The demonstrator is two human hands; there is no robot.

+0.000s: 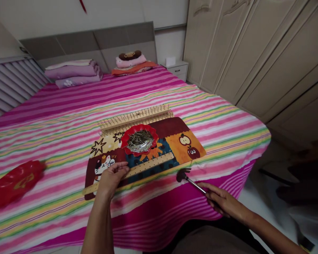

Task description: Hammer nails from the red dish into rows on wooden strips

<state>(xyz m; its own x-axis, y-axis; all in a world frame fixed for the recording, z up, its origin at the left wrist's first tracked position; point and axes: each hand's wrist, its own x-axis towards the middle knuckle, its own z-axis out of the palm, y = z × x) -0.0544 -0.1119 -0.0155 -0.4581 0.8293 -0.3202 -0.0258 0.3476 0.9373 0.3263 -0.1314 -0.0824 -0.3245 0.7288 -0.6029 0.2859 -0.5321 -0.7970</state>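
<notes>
In the head view a wooden strip (151, 163) with rows of small holes lies across a patterned mat (189, 137). Several thin nails stand up in its right part. My left hand (113, 176) is closed on the strip near its middle, thumb and fingers together; whether a nail is also pinched there I cannot make out. A claw hammer (192, 181) with a dark head and metal shaft is in my right hand (221, 200), held right of the mat, low over the bed. Behind the strip a red scalloped bowl (155, 135) holds loose nails.
Beyond the bowl lie wooden strips (137, 116) bristling with nails. A red plastic tray (13, 181) rests at the left on the striped bedspread (63, 141). Folded bedding (74, 72) sits near the headboard, and a wardrobe (228, 46) stands right of the bed.
</notes>
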